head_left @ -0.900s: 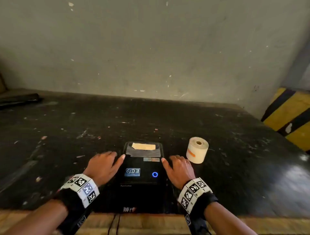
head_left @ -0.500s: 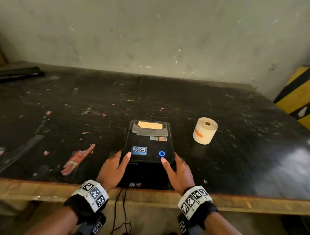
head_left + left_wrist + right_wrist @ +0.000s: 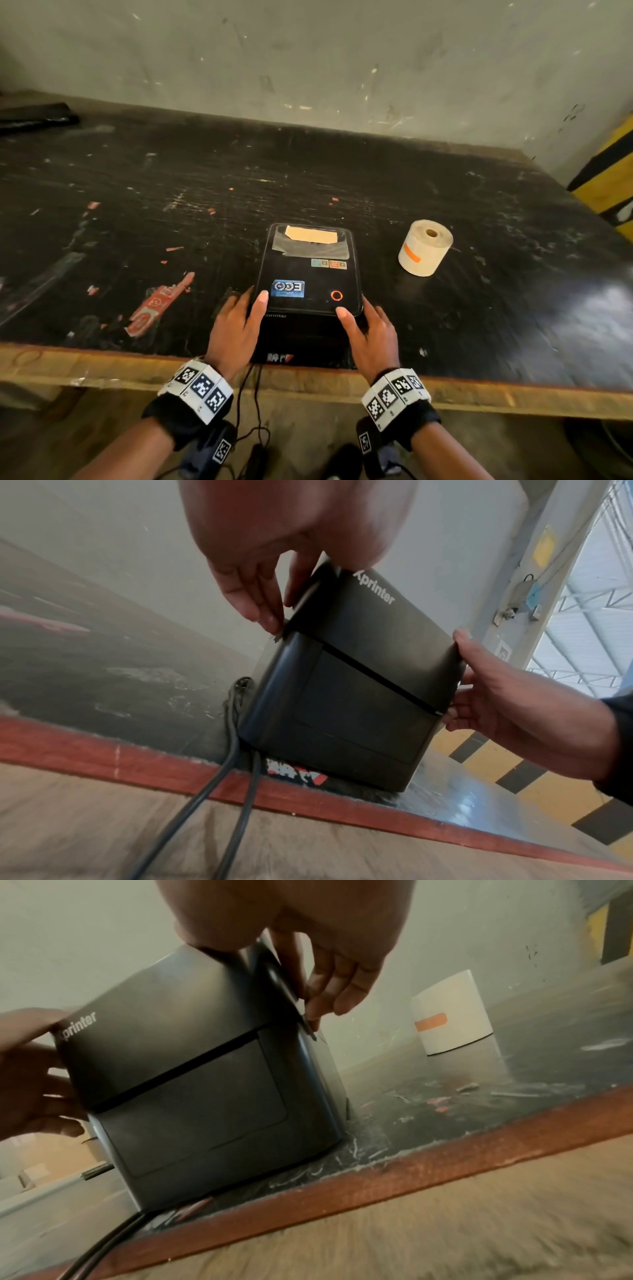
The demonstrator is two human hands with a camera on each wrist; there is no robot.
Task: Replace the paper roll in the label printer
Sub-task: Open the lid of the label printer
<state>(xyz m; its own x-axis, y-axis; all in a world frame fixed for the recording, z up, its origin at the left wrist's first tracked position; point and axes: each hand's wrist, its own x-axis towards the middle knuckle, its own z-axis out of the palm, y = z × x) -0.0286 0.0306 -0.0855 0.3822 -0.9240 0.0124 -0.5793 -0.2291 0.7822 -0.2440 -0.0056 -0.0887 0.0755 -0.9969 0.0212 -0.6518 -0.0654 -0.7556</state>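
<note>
The label printer [image 3: 308, 291] sits at the near edge of the bench [image 3: 479, 342], about midway along it, its front face toward the person and its long axis running from that edge back toward the wall. Its lid [image 3: 310, 270] looks just cracked open: a dark seam shows across the front in both wrist views, and the ring light [image 3: 336, 295] on top glows red. The left hand [image 3: 236, 329] clasps the printer's left side, thumb laid on top of the lid and fingers [image 3: 253, 599] at the side seam; the right hand [image 3: 370, 334] mirrors it on the right side, thumb on top and fingers [image 3: 329, 988] pressed at the seam there. So the task seems barely begun: the lid is being released, but I judge it not yet swung up, and the inside is hidden, so whether an old roll remains cannot be told. The new paper roll [image 3: 424, 248] stands on end, untouched, on the bench to the right of the printer and a little further back, well apart from both hands. Two cables [image 3: 219, 791] trail from the printer over the near edge.
</note>
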